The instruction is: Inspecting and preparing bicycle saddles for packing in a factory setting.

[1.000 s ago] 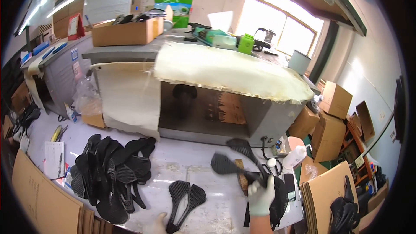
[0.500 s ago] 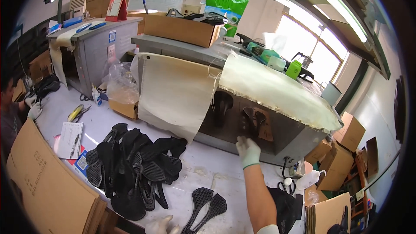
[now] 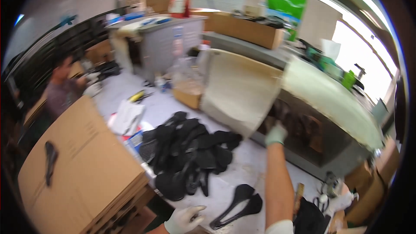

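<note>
My gloved right hand (image 3: 276,133) reaches to the front of the grey metal box (image 3: 346,164), at the left part of its opening. Just beyond the fingers is a dark bicycle saddle (image 3: 282,109); blur hides whether they touch or grip it. Another dark saddle shape (image 3: 305,125) stands deeper inside the box. My gloved left hand (image 3: 185,219) is low over the near table edge, fingers loosely bent and apart, with nothing seen in it. Between my arms lies a black saddle pad (image 3: 239,206) with a long central slot. Left of it is a heap of black saddle covers (image 3: 188,151).
A cardboard stack (image 3: 82,169) at the left carries a black saddle (image 3: 50,163). A cream cloth flap (image 3: 240,91) hangs beside the box opening. A notepad (image 3: 128,118) lies behind the heap. At the far left a person (image 3: 65,86) works with gloved hands. A white squeeze bottle (image 3: 342,201) is at right.
The view has swung left, bringing more of the cardboard stack and the person into sight. My right hand has moved to the saddle at the opening's left. More of my left hand shows.
</note>
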Demonstrator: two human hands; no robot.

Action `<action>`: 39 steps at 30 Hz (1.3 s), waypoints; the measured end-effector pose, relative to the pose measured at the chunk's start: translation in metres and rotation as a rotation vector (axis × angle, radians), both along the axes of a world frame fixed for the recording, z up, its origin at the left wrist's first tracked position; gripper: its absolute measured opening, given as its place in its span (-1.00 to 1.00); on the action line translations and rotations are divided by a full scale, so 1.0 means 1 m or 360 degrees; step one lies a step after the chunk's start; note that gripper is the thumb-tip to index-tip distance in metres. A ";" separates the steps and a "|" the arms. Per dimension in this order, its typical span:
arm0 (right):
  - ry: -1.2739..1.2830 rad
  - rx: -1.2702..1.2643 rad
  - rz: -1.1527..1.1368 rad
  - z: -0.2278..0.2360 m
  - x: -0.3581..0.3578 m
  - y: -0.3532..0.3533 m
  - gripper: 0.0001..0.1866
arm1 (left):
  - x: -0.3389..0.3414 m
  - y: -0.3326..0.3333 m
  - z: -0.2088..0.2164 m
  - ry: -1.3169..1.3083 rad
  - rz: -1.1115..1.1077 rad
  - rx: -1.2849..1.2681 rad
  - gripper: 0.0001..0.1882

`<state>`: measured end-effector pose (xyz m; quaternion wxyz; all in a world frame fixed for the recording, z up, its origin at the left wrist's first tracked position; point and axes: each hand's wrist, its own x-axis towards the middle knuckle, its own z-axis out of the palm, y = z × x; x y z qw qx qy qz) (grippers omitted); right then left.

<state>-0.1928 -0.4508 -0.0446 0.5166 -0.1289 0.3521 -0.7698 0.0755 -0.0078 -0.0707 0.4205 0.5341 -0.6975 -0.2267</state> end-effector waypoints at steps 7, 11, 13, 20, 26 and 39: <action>0.0555 -0.0177 0.0217 -0.005 -0.022 0.177 -0.39 | 0.084 0.073 0.099 -0.0037 0.0593 -0.0180 -0.73; 0.0696 0.0046 -0.0042 -0.002 -0.032 0.257 -0.30 | 0.147 0.129 0.131 -0.0487 0.1289 -0.0418 -0.77; 0.0704 0.0074 -0.0069 -0.027 -0.064 0.271 -0.30 | 0.193 0.160 0.153 -0.0535 0.1523 -0.0279 -0.78; 0.0717 -0.0077 -0.0144 -0.003 -0.045 0.340 -0.46 | 0.452 0.260 0.106 -0.1303 0.2556 0.0449 -0.38; 0.0747 0.0063 -0.0233 -0.014 -0.072 0.371 -0.39 | 0.446 0.154 0.065 -0.1210 0.2197 0.0480 -0.33; 0.0609 -0.0009 -0.0618 -0.013 -0.101 0.513 -0.55 | -0.024 -0.159 0.167 -0.1192 -0.0551 -0.0152 -0.42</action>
